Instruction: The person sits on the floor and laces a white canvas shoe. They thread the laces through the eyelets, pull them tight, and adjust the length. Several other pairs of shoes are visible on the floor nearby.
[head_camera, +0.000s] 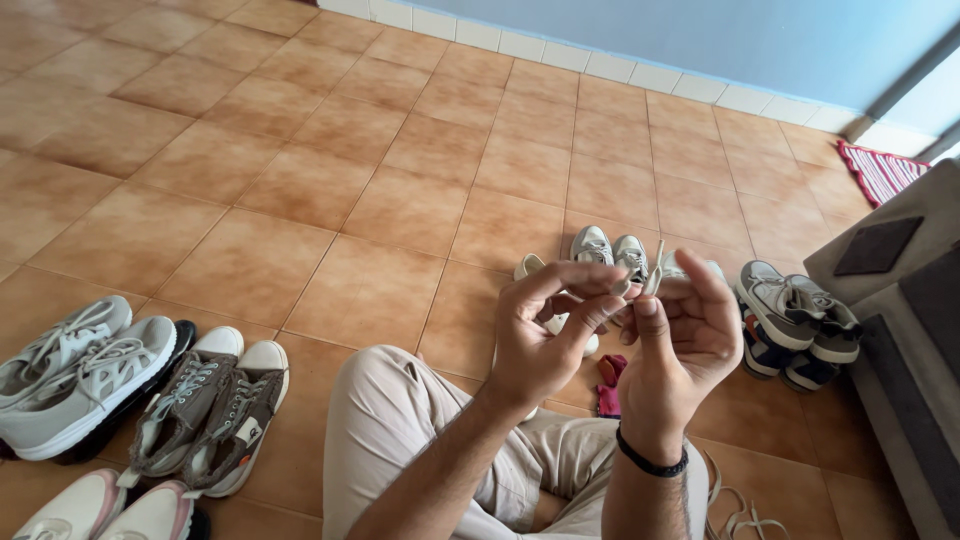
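Observation:
I sit on a tiled floor with my beige-trousered knee (400, 420) raised. My left hand (545, 330) and my right hand (685, 335) are held together above it, both pinching a thin pale shoelace (655, 268) whose end sticks up between the fingertips. A black band circles my right wrist. Just beyond my hands stands a pair of light grey sneakers (608, 248), partly hidden by my fingers. A pink and red cloth (608, 385) lies on the floor under my hands.
Grey sneakers (85, 375), brown-grey canvas shoes (205, 405) and white-pink shoes (110, 510) lie at the left. Grey and navy sneakers (795, 320) sit at the right beside a grey step (900, 300). Loose laces (735, 515) lie by my right leg. A striped rug (880, 170) lies far right.

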